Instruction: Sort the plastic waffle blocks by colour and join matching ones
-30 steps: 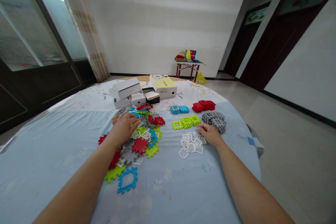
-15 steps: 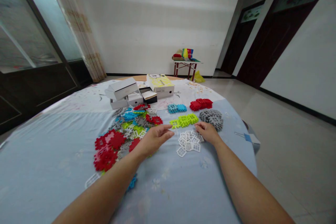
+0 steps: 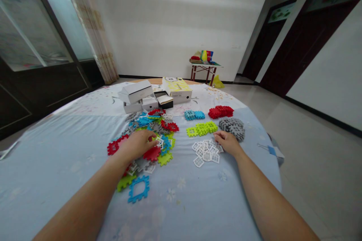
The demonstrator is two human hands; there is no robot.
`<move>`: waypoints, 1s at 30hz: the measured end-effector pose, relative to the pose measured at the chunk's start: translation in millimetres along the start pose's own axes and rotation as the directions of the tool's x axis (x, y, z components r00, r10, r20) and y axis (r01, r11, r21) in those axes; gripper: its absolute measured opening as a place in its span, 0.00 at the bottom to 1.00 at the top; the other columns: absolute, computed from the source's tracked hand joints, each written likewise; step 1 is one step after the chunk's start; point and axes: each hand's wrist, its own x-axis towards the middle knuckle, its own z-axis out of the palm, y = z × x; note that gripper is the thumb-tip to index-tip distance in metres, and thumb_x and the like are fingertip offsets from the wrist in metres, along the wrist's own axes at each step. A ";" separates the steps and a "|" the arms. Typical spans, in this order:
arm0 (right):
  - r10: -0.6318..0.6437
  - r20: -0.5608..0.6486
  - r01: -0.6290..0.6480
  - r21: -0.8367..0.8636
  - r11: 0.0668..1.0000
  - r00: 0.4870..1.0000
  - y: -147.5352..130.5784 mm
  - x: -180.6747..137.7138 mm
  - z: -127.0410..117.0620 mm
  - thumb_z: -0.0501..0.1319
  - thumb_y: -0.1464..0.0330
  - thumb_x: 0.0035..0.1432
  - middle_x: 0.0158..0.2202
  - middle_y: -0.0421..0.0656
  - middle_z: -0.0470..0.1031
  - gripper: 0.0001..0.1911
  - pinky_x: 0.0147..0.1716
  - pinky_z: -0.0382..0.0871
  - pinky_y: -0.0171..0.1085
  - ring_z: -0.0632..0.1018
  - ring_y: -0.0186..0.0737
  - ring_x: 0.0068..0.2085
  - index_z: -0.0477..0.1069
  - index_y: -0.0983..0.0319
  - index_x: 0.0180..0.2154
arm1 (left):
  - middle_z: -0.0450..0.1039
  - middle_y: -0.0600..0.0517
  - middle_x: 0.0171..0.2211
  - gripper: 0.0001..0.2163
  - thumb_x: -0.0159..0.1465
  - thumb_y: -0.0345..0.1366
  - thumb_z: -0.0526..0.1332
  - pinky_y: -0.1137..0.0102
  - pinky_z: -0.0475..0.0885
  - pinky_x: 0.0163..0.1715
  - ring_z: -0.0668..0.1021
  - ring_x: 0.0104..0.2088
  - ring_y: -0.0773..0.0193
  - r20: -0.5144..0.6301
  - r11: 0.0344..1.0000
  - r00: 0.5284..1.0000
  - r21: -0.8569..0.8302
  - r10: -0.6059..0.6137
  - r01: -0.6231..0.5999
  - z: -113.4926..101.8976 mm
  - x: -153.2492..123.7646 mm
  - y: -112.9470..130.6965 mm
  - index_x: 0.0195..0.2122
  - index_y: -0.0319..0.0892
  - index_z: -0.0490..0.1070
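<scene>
My left hand is over a mixed pile of notched plastic building pieces. Its thumb and index finger are a little apart, beside a white lattice window piece. Around it lie a red piece, a lime green piece and, nearer me, a blue square frame. My right hand is at the upper right edge of a spread of white lattice pieces. Its thumb and fingertips are pressed together; anything between them is too small to make out.
Sorted groups lie on the right: lime green pieces, blue pieces, red pieces and grey pieces. White boxes and a yellow-and-white box stand behind. A blue cloth covers the near table.
My left hand has moved left, from beside the white pieces to the mixed pile. My right hand stays by the white pieces. The view has shifted slightly.
</scene>
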 end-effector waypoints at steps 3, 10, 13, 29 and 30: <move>-0.012 0.006 0.011 0.012 1.000 1.000 0.0 -0.7 -0.4 0.54 0.61 0.51 0.26 0.43 0.75 0.17 0.27 0.66 0.33 0.74 0.37 0.28 0.73 0.64 0.37 | 0.74 0.47 0.31 0.18 0.55 0.51 0.52 0.65 0.63 0.34 0.73 0.34 0.56 -0.012 0.992 1.000 0.127 0.000 0.002 8.5 1.6 7.5 0.34 0.44 0.73; -0.025 0.003 0.025 -0.029 0.999 1.000 0.1 -1.2 -1.0 0.54 0.61 0.51 0.28 0.43 0.76 0.17 0.28 0.66 0.34 0.74 0.36 0.28 0.73 0.64 0.37 | 0.73 0.45 0.35 0.18 0.55 0.51 0.52 0.62 0.62 0.39 0.72 0.39 0.53 -0.042 0.979 0.996 0.187 -0.075 0.082 14.7 1.2 15.4 0.33 0.44 0.73; -0.019 0.001 0.019 -0.007 1.000 1.000 1.4 -0.6 -0.1 0.55 0.61 0.51 0.27 0.43 0.75 0.17 0.28 0.67 0.34 0.74 0.37 0.28 0.73 0.64 0.37 | 0.73 0.45 0.35 0.18 0.56 0.50 0.51 0.62 0.61 0.40 0.73 0.39 0.54 -0.054 0.982 0.995 0.169 -0.082 0.090 13.3 0.8 15.8 0.34 0.44 0.74; -0.024 -0.015 0.024 -0.023 0.999 1.000 -0.2 -1.4 0.4 0.54 0.61 0.51 0.28 0.43 0.76 0.16 0.29 0.67 0.34 0.74 0.37 0.28 0.73 0.63 0.37 | 0.71 0.54 0.22 0.17 0.55 0.48 0.54 0.74 0.60 0.23 0.69 0.23 0.69 0.039 0.799 0.999 -0.602 0.024 0.005 16.5 2.4 56.9 0.29 0.39 0.73; -0.024 -0.015 0.024 -0.027 0.999 1.000 -0.3 -1.3 0.5 0.54 0.61 0.51 0.28 0.42 0.76 0.16 0.29 0.67 0.34 0.74 0.36 0.28 0.73 0.63 0.37 | 0.70 0.54 0.21 0.17 0.55 0.48 0.55 0.74 0.61 0.22 0.68 0.22 0.69 0.071 0.763 0.997 -0.646 0.044 0.012 21.5 3.5 65.6 0.28 0.38 0.73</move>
